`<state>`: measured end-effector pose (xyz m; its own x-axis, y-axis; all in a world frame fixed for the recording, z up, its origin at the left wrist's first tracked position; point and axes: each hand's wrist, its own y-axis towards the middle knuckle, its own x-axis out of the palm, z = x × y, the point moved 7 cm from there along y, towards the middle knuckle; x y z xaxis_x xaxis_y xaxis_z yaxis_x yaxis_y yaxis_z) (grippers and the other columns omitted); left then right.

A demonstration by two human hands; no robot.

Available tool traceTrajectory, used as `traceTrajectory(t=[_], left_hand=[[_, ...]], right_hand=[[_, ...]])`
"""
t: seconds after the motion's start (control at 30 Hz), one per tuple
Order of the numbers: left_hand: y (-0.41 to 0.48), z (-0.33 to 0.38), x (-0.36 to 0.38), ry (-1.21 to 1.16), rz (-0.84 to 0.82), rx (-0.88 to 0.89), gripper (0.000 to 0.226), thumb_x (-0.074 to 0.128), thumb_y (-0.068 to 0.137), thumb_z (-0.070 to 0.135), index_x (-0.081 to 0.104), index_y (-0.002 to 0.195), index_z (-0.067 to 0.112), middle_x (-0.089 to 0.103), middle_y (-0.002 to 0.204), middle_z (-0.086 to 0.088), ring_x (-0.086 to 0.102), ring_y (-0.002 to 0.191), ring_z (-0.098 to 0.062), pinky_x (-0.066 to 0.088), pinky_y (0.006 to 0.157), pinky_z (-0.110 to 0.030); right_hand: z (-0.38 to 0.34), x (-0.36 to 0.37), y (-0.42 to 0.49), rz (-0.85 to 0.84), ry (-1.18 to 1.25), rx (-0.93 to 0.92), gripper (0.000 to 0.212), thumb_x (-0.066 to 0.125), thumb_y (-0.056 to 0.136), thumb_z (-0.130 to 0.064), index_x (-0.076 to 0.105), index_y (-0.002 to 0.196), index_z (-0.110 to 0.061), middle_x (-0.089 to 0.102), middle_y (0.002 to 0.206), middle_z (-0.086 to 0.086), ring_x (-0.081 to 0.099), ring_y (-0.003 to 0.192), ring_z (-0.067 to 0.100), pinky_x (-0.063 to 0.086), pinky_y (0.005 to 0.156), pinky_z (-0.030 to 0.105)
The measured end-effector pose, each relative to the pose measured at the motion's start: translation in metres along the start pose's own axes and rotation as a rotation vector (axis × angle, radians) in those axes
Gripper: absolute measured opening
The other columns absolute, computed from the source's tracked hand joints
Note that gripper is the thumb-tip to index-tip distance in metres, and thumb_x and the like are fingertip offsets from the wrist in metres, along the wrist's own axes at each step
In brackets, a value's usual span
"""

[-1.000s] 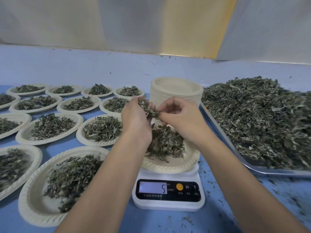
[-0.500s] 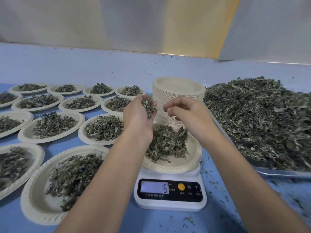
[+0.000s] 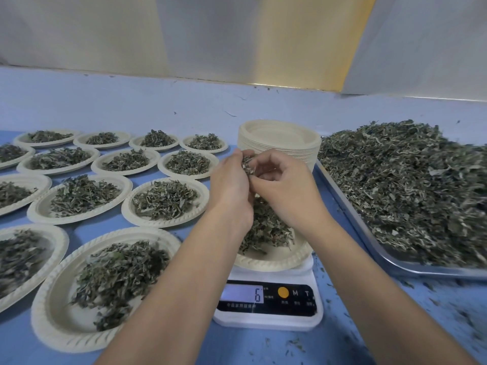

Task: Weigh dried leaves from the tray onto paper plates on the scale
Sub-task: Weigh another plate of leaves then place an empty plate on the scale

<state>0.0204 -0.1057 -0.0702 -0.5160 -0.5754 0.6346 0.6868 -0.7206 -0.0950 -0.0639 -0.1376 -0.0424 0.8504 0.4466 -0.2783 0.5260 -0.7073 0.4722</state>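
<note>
1. Scale display: 6 is shown, 5 before. The hands, earlier apart, are now joined.
2. Left hand: dried leaves are gripped. Right hand: the same clump is pinched.
3. Paper plate: heaped, set on the scale, with the tray at 3 o'clock.

Thirteen filled plates on the table, one more on the scale. One stack of empty plates, one tray of leaves. Two hands: left hand, right hand.

Tray right of scale; filled plates left.
</note>
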Motion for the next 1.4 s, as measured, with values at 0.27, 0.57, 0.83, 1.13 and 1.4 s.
traceTrajectory(t=[0.27, 0.57, 0.83, 1.13, 1.4], left_hand=[[0.01, 0.006, -0.018, -0.056, 0.104, -0.009, 0.03, 0.035, 0.103, 0.016, 0.052, 0.079, 0.012, 0.053, 0.066, -0.001, 0.051, 0.057, -0.013, 0.045, 0.061, -0.03], [0.014, 0.009, -0.029, -0.163, 0.145, -0.044, 0.025, 0.039, 0.101, 0.017, 0.054, 0.083, 0.009, 0.053, 0.081, -0.005, 0.054, 0.067, -0.016, 0.054, 0.064, -0.02], [0.009, 0.01, -0.022, -0.118, 0.097, -0.038, 0.021, 0.046, 0.099, 0.014, 0.06, 0.085, 0.011, 0.06, 0.076, -0.004, 0.058, 0.061, -0.012, 0.054, 0.061, -0.02], [0.008, 0.002, -0.01, -0.052, 0.047, -0.044, 0.023, 0.042, 0.1, 0.013, 0.057, 0.082, 0.013, 0.058, 0.082, -0.004, 0.054, 0.063, -0.012, 0.045, 0.054, -0.02], [0.004, -0.009, 0.001, -0.01, -0.024, -0.057, 0.028, 0.038, 0.101, 0.01, 0.056, 0.081, 0.007, 0.06, 0.078, -0.011, 0.061, 0.067, -0.022, 0.053, 0.078, -0.037]], right_hand=[[0.006, -0.004, 0.003, 0.034, 0.007, 0.041, 0.031, 0.069, 0.073, -0.001, 0.06, 0.065, -0.029, 0.059, 0.061, -0.013, 0.06, 0.066, 0.016, 0.049, 0.068, 0.036], [0.02, -0.021, 0.007, -0.005, -0.193, 0.133, 0.014, 0.061, 0.079, -0.016, 0.067, 0.069, -0.024, 0.06, 0.057, -0.02, 0.05, 0.056, -0.004, 0.042, 0.065, 0.027], [0.019, -0.021, 0.008, 0.018, -0.143, 0.102, 0.011, 0.067, 0.083, -0.02, 0.071, 0.081, -0.03, 0.06, 0.066, -0.018, 0.054, 0.065, -0.001, 0.045, 0.07, 0.023], [0.007, -0.004, 0.004, -0.047, -0.064, 0.036, 0.023, 0.077, 0.077, -0.02, 0.067, 0.097, -0.027, 0.068, 0.091, -0.01, 0.064, 0.07, 0.007, 0.05, 0.072, 0.022], [0.006, -0.009, 0.0, 0.074, -0.146, 0.046, 0.017, 0.076, 0.077, -0.018, 0.064, 0.084, -0.027, 0.069, 0.074, -0.008, 0.064, 0.066, 0.003, 0.044, 0.06, 0.011]])
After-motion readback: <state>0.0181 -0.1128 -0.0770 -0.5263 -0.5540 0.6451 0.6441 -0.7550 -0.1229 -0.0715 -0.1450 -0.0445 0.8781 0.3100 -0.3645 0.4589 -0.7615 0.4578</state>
